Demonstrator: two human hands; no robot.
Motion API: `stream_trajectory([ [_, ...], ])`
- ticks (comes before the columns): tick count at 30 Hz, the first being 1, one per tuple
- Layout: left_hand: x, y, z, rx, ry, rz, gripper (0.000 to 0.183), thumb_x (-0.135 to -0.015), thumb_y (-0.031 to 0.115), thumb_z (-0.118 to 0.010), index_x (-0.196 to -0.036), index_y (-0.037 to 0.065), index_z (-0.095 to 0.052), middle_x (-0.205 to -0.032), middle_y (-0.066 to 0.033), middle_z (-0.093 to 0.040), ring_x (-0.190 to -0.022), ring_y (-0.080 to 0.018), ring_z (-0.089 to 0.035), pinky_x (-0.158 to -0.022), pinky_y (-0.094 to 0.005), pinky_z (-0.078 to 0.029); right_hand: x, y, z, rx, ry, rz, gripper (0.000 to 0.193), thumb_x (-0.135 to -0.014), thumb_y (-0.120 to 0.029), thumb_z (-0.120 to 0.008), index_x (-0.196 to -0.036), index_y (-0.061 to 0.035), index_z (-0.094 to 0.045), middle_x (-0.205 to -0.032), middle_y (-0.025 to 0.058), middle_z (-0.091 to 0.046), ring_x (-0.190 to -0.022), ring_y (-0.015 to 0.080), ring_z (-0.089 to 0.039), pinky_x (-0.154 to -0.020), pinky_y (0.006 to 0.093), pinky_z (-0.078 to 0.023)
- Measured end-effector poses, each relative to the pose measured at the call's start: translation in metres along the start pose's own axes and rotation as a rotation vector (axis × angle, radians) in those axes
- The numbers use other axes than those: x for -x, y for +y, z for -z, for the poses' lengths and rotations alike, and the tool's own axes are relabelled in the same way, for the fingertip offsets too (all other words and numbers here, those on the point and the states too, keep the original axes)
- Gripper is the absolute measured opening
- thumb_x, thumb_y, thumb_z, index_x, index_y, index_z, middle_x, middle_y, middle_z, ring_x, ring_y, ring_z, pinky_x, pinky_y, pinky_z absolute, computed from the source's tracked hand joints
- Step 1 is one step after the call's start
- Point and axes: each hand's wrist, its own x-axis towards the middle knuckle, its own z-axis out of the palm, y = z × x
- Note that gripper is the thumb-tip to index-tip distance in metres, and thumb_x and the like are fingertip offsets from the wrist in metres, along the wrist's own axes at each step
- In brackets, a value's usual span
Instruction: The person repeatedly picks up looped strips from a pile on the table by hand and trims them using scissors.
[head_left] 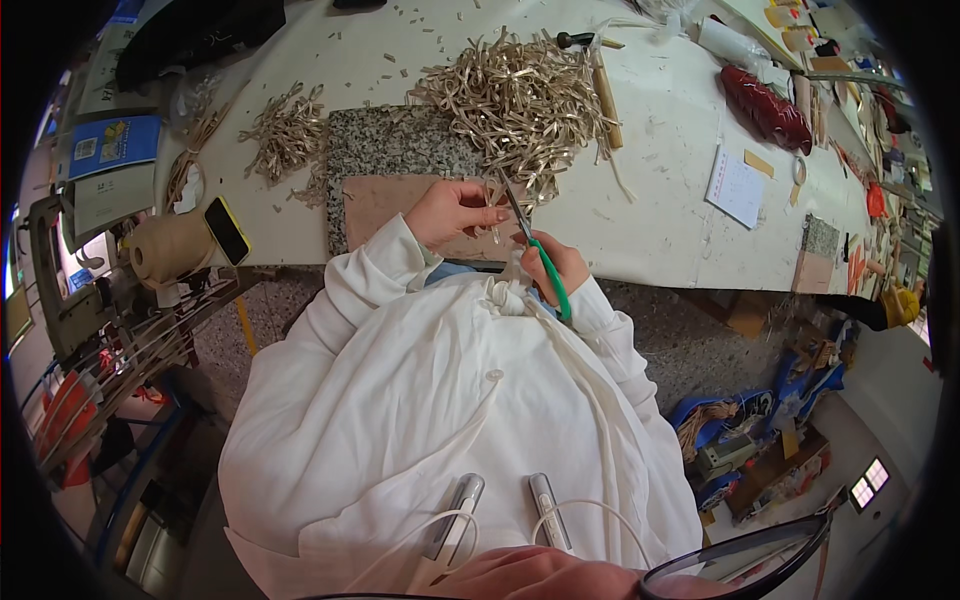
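**Thin, glossy beige strip [495, 235] pinched at upper centre of the frame**

The left hand [450, 212] had its fingertips closed on the strip; the right hand [556, 268] gripped green-handled metal scissors [549, 272] just beside it. Above, a tangled heap of similar beige strips [510, 95] lay on the white worktop [660, 240]. The strip seemed light, flexible and probably slippery, best pinched near one end, clear of the blades.
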Motion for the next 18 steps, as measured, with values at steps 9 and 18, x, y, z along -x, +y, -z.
stream_trajectory([
  [9, 0.002, 0.001, -0.004, 0.084, -0.002, 0.008, 0.022, -0.089, 0.025, -0.059, -0.095, 0.004, -0.065, -0.087, 0.0004, -0.064, -0.071, -0.0047, -0.057, -0.063, -0.0201, -0.049, -0.002, 0.012, -0.010, -0.080, 0.075, 0.000, 0.052, -0.088, -0.050, -0.049, -0.110, -0.0043, -0.058, -0.071, 0.0118, -0.063, -0.068, 0.0233, -0.063, -0.066, 0.0317, -0.048],
  [18, 0.001, 0.007, -0.005, 0.443, 0.143, 0.016, 0.021, -0.089, 0.019, -0.058, -0.104, 0.005, -0.061, -0.097, -0.0026, -0.064, -0.086, -0.0113, -0.063, -0.073, -0.0244, -0.054, 0.005, 0.001, 0.000, -0.170, 0.094, -0.158, 0.042, -0.090, -0.043, -0.049, -0.111, -0.0068, -0.057, -0.067, 0.0077, -0.061, -0.059, 0.0192, -0.058, -0.058, 0.0306, -0.046],
])
